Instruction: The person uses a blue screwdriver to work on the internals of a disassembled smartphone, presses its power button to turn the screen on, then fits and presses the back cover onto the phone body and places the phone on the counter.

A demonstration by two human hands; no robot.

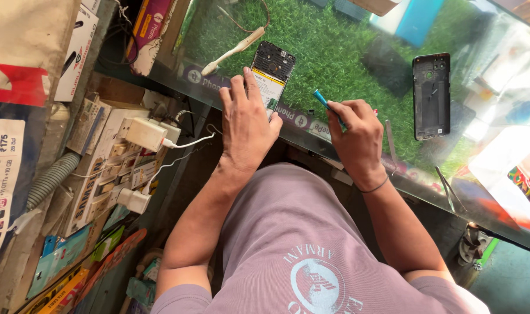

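Two hands work at the near edge of a glass counter (335, 43) with green turf under the pane. From my remote seat I see my left hand (246, 125) resting flat on the lower end of an opened phone (271, 75), fingers spread and pressing it down rather than curling around it. That phone lies at about 11 o'clock from my chest, its back cover off, black frame and a pale battery label showing, long axis tilted slightly toward 1 o'clock. My right hand (358, 136) is closed around a blue pry tool (323, 102), whose tip points toward 10 o'clock, near the phone but apart from it. At 2 o'clock lies the black back cover (431, 96), well apart, with open glass between. A white toothbrush (233, 51) lies at 11 o'clock just beyond the phone. Tweezers (445, 187) rest near the counter edge at 3 o'clock.
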